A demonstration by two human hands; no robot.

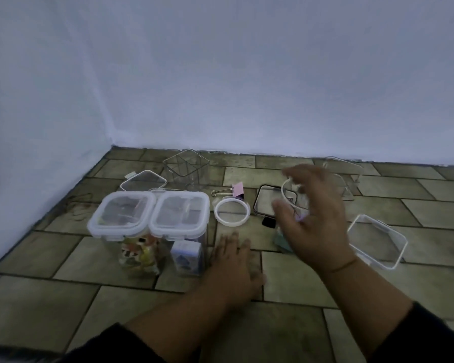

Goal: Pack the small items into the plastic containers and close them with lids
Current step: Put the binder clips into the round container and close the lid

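Two tall clear containers stand at the left with white clip lids on: one point(123, 213) holds colourful small items, the other point(180, 210) holds a small blue-white box. My left hand point(233, 263) lies flat on the floor to their right, holding nothing. Blurred by motion, my right hand point(315, 218) hovers with fingers apart over a round clear container point(285, 189), which it partly hides. A round white lid point(231, 212) and a black-rimmed square lid point(264, 203) lie on the floor between them. A pink binder clip point(237, 191) lies behind the round lid.
An empty square container point(186, 166) and a loose lid point(143, 180) sit at the back left near the wall. An open rectangular container point(378, 242) lies at the right, another clear one point(344, 171) behind it. A teal item point(282, 239) shows under my right hand.
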